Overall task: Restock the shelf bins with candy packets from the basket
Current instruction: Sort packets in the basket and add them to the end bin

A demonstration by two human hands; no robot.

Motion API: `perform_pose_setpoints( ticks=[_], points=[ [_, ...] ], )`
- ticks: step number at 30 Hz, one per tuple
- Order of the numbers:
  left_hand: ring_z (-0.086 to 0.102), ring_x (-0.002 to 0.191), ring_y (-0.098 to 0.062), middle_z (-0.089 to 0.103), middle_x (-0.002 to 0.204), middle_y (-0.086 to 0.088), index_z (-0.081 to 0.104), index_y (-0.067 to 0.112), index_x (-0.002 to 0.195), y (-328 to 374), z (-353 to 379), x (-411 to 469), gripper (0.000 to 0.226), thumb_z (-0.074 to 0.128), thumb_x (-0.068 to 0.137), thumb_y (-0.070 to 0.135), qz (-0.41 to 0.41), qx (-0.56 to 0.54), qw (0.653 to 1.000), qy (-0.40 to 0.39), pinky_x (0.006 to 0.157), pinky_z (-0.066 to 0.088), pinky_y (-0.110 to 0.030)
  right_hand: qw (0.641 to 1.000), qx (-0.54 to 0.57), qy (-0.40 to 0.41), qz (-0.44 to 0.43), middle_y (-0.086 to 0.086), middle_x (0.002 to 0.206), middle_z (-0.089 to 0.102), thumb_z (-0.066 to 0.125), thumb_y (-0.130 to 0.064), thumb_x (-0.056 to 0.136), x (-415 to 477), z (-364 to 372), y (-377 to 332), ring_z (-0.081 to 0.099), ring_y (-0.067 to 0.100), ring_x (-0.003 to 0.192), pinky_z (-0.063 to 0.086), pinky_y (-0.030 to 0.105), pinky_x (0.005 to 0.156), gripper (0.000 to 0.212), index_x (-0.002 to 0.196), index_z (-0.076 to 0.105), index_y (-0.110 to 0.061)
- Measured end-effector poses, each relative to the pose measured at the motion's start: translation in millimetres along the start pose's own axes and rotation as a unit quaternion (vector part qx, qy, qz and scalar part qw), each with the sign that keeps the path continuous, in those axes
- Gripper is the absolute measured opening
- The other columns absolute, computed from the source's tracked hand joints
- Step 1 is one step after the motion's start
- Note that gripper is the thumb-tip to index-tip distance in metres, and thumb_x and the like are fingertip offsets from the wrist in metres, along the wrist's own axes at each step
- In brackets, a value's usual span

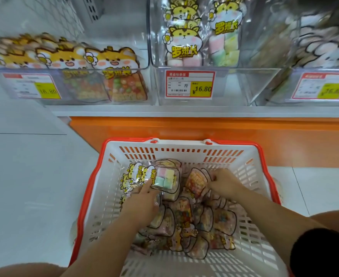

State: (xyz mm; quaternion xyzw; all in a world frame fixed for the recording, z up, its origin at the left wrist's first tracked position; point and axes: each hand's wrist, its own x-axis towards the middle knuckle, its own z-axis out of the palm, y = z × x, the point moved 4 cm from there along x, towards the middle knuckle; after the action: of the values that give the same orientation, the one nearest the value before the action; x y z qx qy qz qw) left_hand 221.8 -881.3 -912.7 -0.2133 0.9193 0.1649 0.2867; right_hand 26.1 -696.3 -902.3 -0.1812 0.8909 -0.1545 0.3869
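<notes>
Basket (184, 145), lower centre: loose candy packets (222, 220). Left hand (142, 203): fingers (150, 183) straight, touching marshmallow packet (165, 177). Right hand (225, 185): fingers curled, pinching orange candy packet (196, 180).

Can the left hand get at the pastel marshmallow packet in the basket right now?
Probably yes: the left hand has its fingers at the marshmallow packet, which lies atop the pile, uncovered.

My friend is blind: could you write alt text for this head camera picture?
Two hands reach into a white basket with an orange rim, full of candy packets: the left hand touches a marshmallow packet, the right hand grips a multicoloured packet. Above, clear shelf bins hold more packets.
</notes>
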Motion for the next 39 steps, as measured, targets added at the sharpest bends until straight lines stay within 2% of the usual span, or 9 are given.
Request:
perform_pose_setpoints(
  ticks=[8, 11, 14, 18, 21, 28, 33, 36, 39],
  points=[
    [0.056, 0.118, -0.024, 0.058, 0.124, -0.002, 0.064, 0.023, 0.116, 55, -27, -31, 0.026, 0.051, 0.097, 0.036, 0.069, -0.057, 0.996, -0.008, 0.092, 0.049, -0.037, 0.987, 0.159, 0.029, -0.003, 0.001, 0.058, 0.046, 0.062, -0.009, 0.088, -62, -39, -10, 0.049, 0.018, 0.056, 0.041, 0.029, 0.055, 0.032, 0.062, 0.044, -0.013],
    [0.064, 0.100, -0.020, 0.067, 0.109, -0.005, 0.067, 0.015, 0.113, 81, -48, -54, 0.065, 0.040, 0.092, 0.071, 0.010, -0.240, 0.962, -0.126, 0.089, 0.049, -0.031, 0.952, 0.302, 0.043, -0.020, 0.006, 0.064, 0.053, 0.065, -0.016, 0.090, -94, -46, -35, 0.056, 0.020, 0.060, 0.053, 0.035, 0.060, 0.022, 0.071, 0.054, -0.009],
    [0.069, 0.096, -0.017, 0.074, 0.109, 0.001, 0.067, 0.016, 0.124, 92, -65, -76, 0.084, 0.044, 0.080, 0.083, -0.048, -0.544, 0.815, -0.194, 0.084, 0.053, -0.033, 0.935, 0.329, 0.090, -0.096, 0.012, 0.078, 0.067, 0.061, -0.044, 0.078, -123, -53, -56, 0.066, 0.031, 0.074, 0.055, 0.059, 0.081, 0.037, 0.084, 0.059, -0.007],
    [0.067, 0.083, -0.026, 0.070, 0.094, -0.008, 0.066, 0.010, 0.116, 106, -99, -106, 0.057, 0.065, 0.082, 0.057, -0.050, -0.825, 0.551, -0.114, 0.064, 0.055, -0.035, 0.899, 0.328, 0.152, -0.246, -0.019, 0.104, 0.067, 0.064, -0.030, 0.093, -176, -70, -85, 0.064, 0.001, 0.096, 0.050, 0.031, 0.088, 0.013, 0.095, 0.071, -0.041],
    [0.066, 0.087, -0.027, 0.066, 0.091, -0.010, 0.067, 0.011, 0.115, 111, -117, -120, 0.058, 0.076, 0.075, 0.052, -0.017, -0.884, 0.460, -0.078, 0.073, 0.059, -0.041, 0.873, 0.254, 0.148, -0.390, -0.024, 0.106, 0.065, 0.072, -0.019, 0.090, -213, -80, -108, 0.063, 0.002, 0.099, 0.048, 0.020, 0.083, 0.026, 0.102, 0.071, -0.042],
    [0.067, 0.085, -0.022, 0.069, 0.098, -0.007, 0.070, 0.016, 0.113, 98, -145, -136, 0.046, 0.068, 0.080, 0.048, 0.037, -0.880, 0.472, 0.027, 0.076, 0.057, -0.038, 0.868, 0.269, 0.073, -0.411, -0.013, 0.091, 0.071, 0.075, -0.005, 0.084, -212, -94, -122, 0.068, 0.004, 0.086, 0.053, 0.030, 0.075, 0.027, 0.101, 0.054, -0.011],
    [0.068, 0.096, -0.022, 0.070, 0.109, -0.010, 0.062, 0.009, 0.127, 81, -163, -138, 0.050, 0.064, 0.085, 0.036, 0.090, -0.829, 0.543, 0.099, 0.083, 0.056, -0.041, 0.848, 0.408, -0.077, -0.329, 0.005, 0.114, 0.071, 0.082, -0.026, 0.078, -199, -98, -128, 0.070, 0.019, 0.102, 0.055, 0.033, 0.084, 0.070, 0.136, 0.045, -0.034],
    [0.069, 0.085, -0.013, 0.073, 0.096, -0.002, 0.060, 0.012, 0.129, 76, -159, -137, 0.052, 0.068, 0.079, 0.025, 0.104, -0.795, 0.587, 0.109, 0.076, 0.053, -0.033, 0.820, 0.488, -0.133, -0.268, -0.001, 0.088, 0.070, 0.067, -0.042, 0.089, -191, -99, -128, 0.067, 0.011, 0.076, 0.053, 0.026, 0.067, 0.022, 0.101, 0.072, -0.024],
    [0.069, 0.090, -0.020, 0.073, 0.106, -0.010, 0.064, 0.010, 0.125, 76, -151, -137, 0.046, 0.067, 0.080, 0.015, 0.114, -0.797, 0.587, 0.082, 0.072, 0.059, -0.038, 0.832, 0.501, -0.119, -0.204, 0.018, 0.110, 0.070, 0.058, -0.046, 0.095, -176, -92, -123, 0.068, 0.033, 0.100, 0.054, 0.045, 0.093, 0.046, 0.104, 0.070, -0.003]
  ],
)
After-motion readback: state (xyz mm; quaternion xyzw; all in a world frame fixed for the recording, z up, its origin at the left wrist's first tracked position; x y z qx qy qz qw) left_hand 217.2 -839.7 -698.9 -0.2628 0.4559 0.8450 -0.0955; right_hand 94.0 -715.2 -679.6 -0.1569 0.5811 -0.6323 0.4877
